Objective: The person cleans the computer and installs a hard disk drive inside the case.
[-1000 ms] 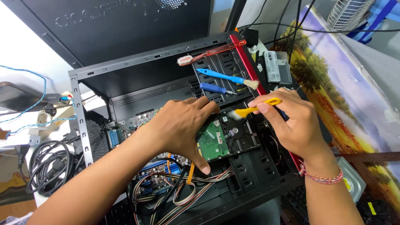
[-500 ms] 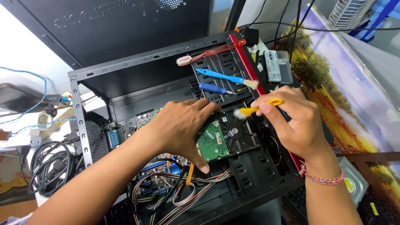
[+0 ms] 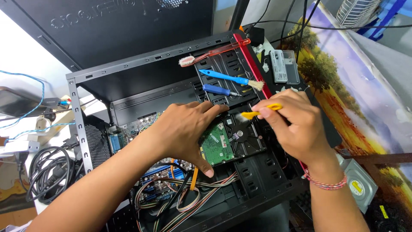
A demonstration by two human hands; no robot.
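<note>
Hard drive [image 3: 231,144], its green circuit board facing up, is seen lying on the black drive cage of the opened computer case [image 3: 128,68], near the middle of the scene. It is pinned in place by the left hand [image 3: 186,131], whose fingers are spread flat across its left edge, thumb hooked at the near corner. A yellow-handled brush [image 3: 259,111] is pinched between thumb and fingers of the right hand [image 3: 292,126], the tip blurred over the drive's far right corner. Light, short strokes would be judged best, with dust swept away from the board and the drive kept firmly pressed. A blue brush [image 3: 231,78], a blue screwdriver [image 3: 219,90] and a red toothbrush [image 3: 214,52] are laid farther back on the cage.
</note>
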